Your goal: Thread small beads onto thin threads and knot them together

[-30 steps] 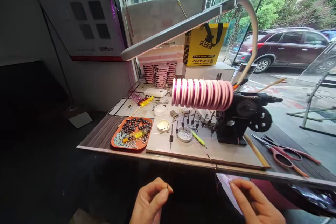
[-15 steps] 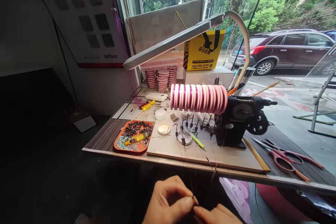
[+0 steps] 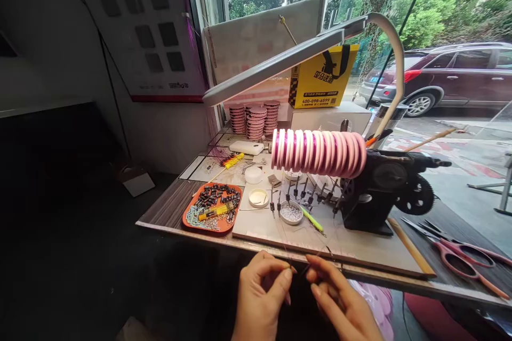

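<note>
In the middle foreground, just off the table's front edge, my left hand (image 3: 264, 290) is closed in a pinch. A thin dark thread is at its thumb and forefinger, and a fine line seems to run up from there. My right hand (image 3: 344, 298) is beside it, thumb and forefinger apart. A small dark piece shows near its fingertips; what it is I cannot make out. Beyond the hands stand several small black pieces with pins (image 3: 296, 189), a shallow dish of tiny beads (image 3: 291, 213) and a lime-green tool (image 3: 312, 220).
A black geared winder (image 3: 370, 202) carries a roll of pink rings (image 3: 320, 152). An orange tray (image 3: 187, 222) of small parts lies left, red-handled scissors (image 3: 460, 264) right. A lamp (image 3: 276, 66) arches over the table, before stacked pink spools (image 3: 256, 123) and a yellow bag (image 3: 324, 77).
My hands have risen towards the table edge and moved apart, and the right hand's fingers have spread. A dark piece once at the bead dish's front no longer shows there. The view has shifted left.
</note>
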`<state>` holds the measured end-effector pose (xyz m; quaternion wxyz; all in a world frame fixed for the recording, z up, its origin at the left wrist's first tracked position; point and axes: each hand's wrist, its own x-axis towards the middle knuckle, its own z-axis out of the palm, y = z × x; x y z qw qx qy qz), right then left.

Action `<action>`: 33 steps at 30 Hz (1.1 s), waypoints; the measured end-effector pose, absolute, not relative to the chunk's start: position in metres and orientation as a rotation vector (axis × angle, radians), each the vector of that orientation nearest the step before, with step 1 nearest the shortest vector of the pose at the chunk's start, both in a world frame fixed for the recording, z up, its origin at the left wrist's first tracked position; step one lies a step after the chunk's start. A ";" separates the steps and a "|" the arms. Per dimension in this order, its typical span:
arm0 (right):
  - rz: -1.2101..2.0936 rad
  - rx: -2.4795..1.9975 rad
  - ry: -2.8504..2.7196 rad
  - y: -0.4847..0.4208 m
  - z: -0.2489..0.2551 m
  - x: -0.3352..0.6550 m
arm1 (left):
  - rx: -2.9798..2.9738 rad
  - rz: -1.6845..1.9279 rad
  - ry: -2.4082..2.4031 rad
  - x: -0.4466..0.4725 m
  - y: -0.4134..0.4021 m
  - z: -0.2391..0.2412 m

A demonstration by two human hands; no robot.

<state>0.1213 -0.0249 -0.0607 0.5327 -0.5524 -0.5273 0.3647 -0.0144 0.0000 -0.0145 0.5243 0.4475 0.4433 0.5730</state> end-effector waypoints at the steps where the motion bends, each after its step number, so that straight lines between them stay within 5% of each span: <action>1: 0.925 -1.278 -1.263 -0.019 -0.054 0.122 | 1.137 1.357 1.099 -0.014 0.001 -0.015; 12: 0.917 -1.249 -1.571 0.003 -0.019 0.131 | 1.600 1.061 1.241 -0.014 0.013 0.010; 23: 1.854 -0.634 -0.657 0.011 -0.009 0.117 | 1.776 1.351 1.049 -0.021 0.008 -0.002; 29: 1.810 -0.559 -0.544 0.016 -0.006 0.111 | 0.976 1.272 0.907 -0.010 0.010 -0.017; 33: 1.536 -0.931 -0.888 0.003 -0.026 0.118 | 1.034 1.162 0.943 -0.010 0.008 -0.011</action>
